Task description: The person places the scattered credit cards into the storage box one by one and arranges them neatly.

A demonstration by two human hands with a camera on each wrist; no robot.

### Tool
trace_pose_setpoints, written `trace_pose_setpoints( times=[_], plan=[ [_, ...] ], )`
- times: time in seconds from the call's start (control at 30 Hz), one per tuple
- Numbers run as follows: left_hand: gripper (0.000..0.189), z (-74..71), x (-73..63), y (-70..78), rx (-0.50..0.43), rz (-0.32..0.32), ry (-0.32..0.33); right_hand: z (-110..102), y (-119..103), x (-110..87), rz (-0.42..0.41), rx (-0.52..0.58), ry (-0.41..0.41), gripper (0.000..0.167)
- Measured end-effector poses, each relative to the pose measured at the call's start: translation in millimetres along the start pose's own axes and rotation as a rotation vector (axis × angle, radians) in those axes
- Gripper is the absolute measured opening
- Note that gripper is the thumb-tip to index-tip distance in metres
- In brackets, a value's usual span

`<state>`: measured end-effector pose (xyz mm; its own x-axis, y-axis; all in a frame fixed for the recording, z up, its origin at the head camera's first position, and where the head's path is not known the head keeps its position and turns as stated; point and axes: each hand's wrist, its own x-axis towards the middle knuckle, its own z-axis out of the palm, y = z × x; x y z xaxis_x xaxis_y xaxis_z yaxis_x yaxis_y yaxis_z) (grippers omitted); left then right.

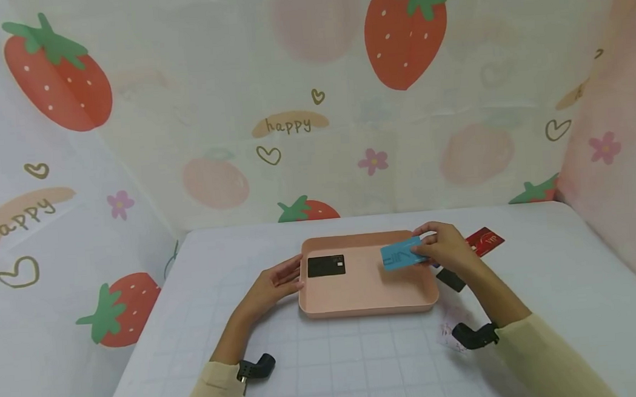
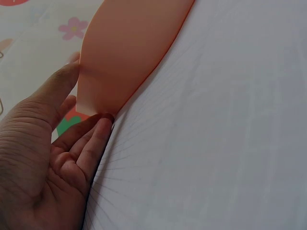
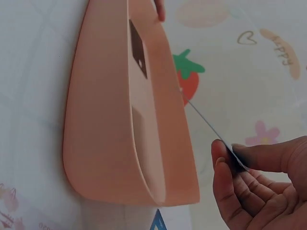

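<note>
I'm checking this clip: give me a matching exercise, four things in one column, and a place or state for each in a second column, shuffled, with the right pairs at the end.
Column one
1. blue card
2. red card
3. tray
4. left hand

Column two
A. on the table, partly hidden behind the other hand or wrist
B. touching the pink rim at one end
C. pinched by the right hand
D. has a black card lying flat inside

Right pairs: 1-C, 2-A, 3-D, 4-B
</note>
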<state>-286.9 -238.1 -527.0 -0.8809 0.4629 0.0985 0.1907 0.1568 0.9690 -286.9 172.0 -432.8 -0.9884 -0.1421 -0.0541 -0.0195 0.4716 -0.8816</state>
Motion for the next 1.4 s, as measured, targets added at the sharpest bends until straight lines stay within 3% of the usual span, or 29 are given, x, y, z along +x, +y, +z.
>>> trace_pose_setpoints(
  times=[0.37,0.57,1.03,1.4],
  plan=[
    [0.068,-0.3,-0.9,1.4,0.003,0.006,-0.003,13,-7,15.1,0.011,-0.048,-0.009,0.041],
    [0.068,0.4,-3.3,2.3,0.002,-0.008,0.008,24,-11,23.8,0.004,-0.009,-0.045,0.040],
    [0.068,-1.4,-0.6,0.7,-0.005,0.034,-0.011,45,-16,37.5,0.045,-0.004,-0.036,0.038],
    [0.068,-1.3,0.5,-0.6,-0.010,0.050,-0.021,57,-13,44.5,0.023,-0.047,-0.054,0.030]
  ],
)
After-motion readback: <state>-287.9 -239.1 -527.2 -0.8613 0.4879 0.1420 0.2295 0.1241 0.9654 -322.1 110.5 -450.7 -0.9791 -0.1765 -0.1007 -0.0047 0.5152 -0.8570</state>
